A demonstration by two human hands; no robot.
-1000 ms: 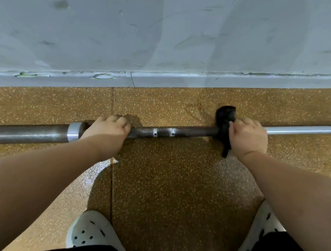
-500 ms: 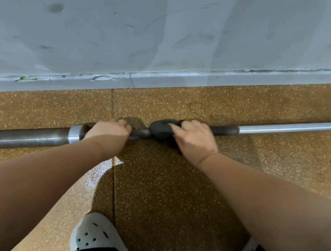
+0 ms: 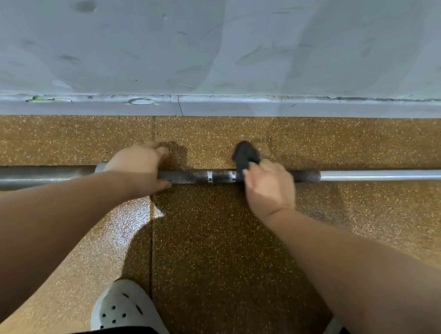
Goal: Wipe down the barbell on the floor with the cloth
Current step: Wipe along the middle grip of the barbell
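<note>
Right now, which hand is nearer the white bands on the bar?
Right. The right hand, holding the cloth on the bar, sits just right of the white bands; the left hand holds the bar farther off to their left.

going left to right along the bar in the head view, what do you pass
thick end sleeve → left hand → dark rough stretch with pale rings → black cloth → right hand → shiny bare shaft
</note>
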